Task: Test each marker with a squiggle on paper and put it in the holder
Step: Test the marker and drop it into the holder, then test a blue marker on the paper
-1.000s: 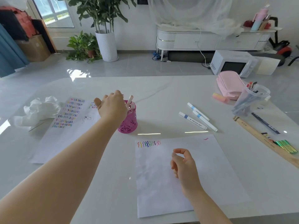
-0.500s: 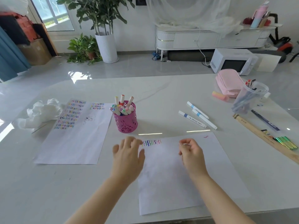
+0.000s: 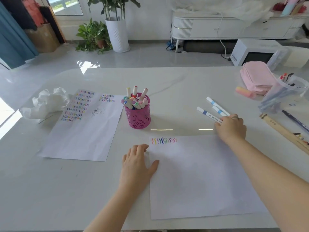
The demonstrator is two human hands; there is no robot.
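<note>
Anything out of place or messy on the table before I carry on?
Only the crumpled white wad at the far left, beside the used sheet: it looks like litter. The three loose markers by the right hand simply await testing.

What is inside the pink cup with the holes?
Markers stand inside the pink holder, coloured caps poking out the top. Their lower halves are hidden behind its wall, so I can't count them all.
</note>
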